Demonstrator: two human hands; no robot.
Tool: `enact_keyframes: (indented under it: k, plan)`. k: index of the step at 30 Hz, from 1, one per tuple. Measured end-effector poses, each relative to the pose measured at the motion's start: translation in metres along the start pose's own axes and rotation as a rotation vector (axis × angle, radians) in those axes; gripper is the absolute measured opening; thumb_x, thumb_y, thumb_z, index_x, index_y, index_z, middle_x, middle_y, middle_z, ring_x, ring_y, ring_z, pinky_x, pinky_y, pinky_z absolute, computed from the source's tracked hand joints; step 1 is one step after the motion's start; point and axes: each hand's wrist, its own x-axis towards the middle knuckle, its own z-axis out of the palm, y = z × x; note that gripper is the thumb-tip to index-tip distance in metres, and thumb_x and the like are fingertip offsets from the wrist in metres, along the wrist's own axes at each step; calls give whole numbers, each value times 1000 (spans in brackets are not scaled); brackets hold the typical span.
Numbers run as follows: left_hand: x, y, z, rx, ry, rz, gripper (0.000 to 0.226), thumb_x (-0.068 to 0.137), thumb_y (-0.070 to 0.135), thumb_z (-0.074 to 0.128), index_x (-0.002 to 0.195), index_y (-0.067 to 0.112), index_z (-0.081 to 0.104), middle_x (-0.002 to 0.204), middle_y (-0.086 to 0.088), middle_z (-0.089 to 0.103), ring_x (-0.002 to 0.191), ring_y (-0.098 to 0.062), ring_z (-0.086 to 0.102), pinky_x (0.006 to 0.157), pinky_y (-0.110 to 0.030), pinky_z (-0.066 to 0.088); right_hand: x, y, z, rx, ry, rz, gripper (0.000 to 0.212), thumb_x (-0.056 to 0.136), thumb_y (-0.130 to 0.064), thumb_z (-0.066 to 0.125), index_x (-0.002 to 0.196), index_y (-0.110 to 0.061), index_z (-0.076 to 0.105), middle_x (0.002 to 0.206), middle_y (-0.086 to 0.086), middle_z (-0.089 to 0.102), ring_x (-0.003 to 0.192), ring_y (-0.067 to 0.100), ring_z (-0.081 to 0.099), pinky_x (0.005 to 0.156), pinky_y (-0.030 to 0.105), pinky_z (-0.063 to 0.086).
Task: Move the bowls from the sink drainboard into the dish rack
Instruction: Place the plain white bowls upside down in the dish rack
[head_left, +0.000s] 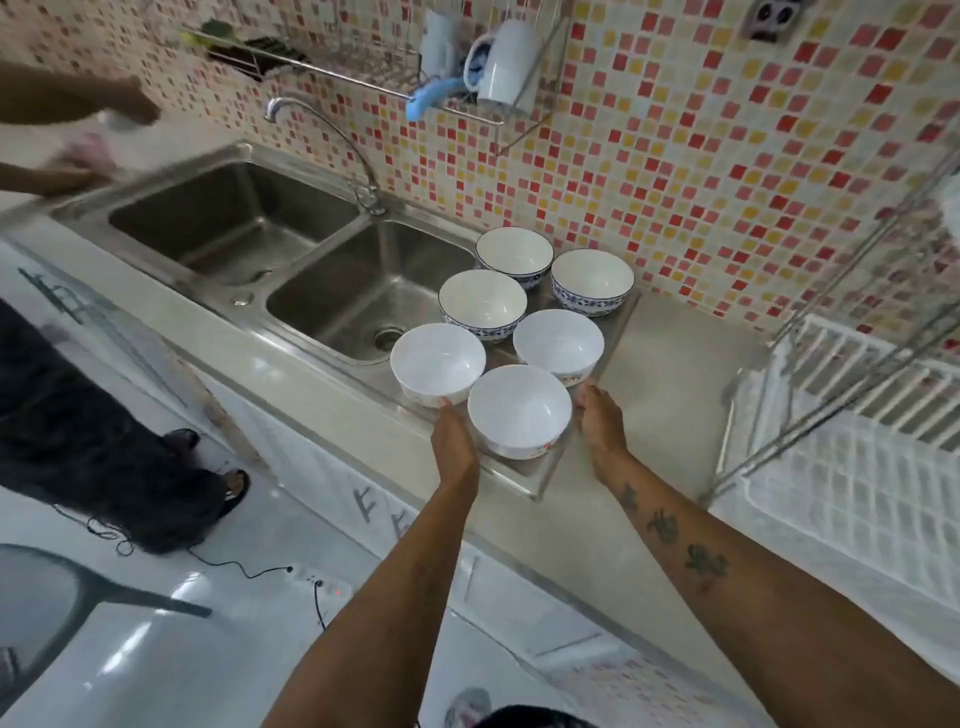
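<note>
Nearest bowl (519, 410) at drainboard (524, 470) front corner, cupped between left hand (454, 441) and right hand (602, 423), palms apart.

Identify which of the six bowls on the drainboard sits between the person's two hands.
It is the front bowl, the plain white one closest to the counter edge. The left hand and right hand flank it; the other five stand further back.

text: none legible | bowls (519, 410): painted patterns only, no words
</note>
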Motion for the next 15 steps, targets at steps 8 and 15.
enact_keyframes:
  k: [8,15]
  plan:
    - [7,4,21,-42,-13,10,49,106,41,31,133,12,60,125,-7,64,107,-24,58,88,-31,42,15,-1,18,38,1,124,36,95,-30,46,115,-5,63,105,7,62,96,24,56,78,31,41]
    - [5,1,33,-37,9,10,28,105,32,37,120,21,59,118,-3,62,101,-23,57,83,-31,42,17,4,26,83,-25,125,37,99,-26,42,123,-4,58,110,8,58,99,22,53,82,29,39]
